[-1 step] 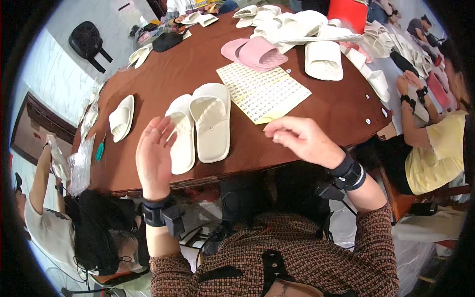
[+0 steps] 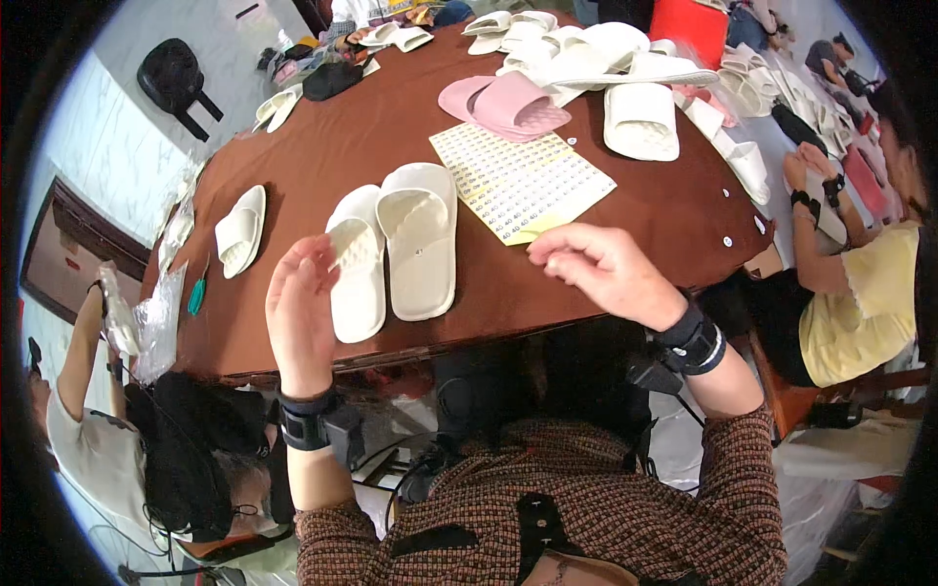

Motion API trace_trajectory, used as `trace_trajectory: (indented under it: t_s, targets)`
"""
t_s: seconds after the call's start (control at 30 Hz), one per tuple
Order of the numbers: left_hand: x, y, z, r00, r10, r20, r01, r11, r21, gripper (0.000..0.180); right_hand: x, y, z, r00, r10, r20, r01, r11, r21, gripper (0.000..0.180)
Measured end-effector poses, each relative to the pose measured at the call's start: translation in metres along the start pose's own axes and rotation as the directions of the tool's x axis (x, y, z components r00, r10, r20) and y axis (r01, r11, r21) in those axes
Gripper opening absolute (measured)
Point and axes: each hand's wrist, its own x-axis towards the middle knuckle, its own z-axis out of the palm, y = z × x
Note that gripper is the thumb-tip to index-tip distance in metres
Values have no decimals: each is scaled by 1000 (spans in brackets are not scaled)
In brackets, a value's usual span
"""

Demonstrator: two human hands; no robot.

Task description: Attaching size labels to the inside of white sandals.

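Observation:
A pair of white slippers lies side by side near the front edge of the brown table (image 2: 332, 146): the left slipper (image 2: 360, 288) and the right slipper (image 2: 422, 244). My left hand (image 2: 301, 314) is raised open, palm toward me, its fingertips over the inner edge of the left slipper. My right hand (image 2: 608, 269) hovers above the table's front edge, thumb and fingers pinched together; nothing shows between them. Just beyond it lies a yellow-edged sheet of small stickers (image 2: 523, 181).
A pink slipper pair (image 2: 503, 103), a single white slipper (image 2: 239, 230), another white slipper (image 2: 640, 122) and a heap of several more lie farther back. A green tool (image 2: 197, 296) and plastic bags (image 2: 156, 327) sit at the left edge. One person (image 2: 860, 303) sits at the right, another (image 2: 88, 439) at the left.

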Motion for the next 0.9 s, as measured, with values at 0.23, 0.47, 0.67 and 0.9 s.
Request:
trace_trajectory:
  t_s: [0.23,0.47,0.67,0.9]
  targets:
    - [-19,-26,-31,951,268,151,-262,450,854,21,9,-11,-47,981,-14,-195,-4,996,-92,19]
    - [-23,-42,-26,893,358,273,-334,119,935,18,34,25,-89,941,-125,-315,10,939,-344,17]
    - [-21,-47,-33,872,383,305,-368,100,924,20,39,46,-98,964,-128,-231,-35,806,-591,12]
    - [-45,-41,60,753,455,477,-548,32,836,20,42,60,-96,978,-188,-94,67,704,-707,17]
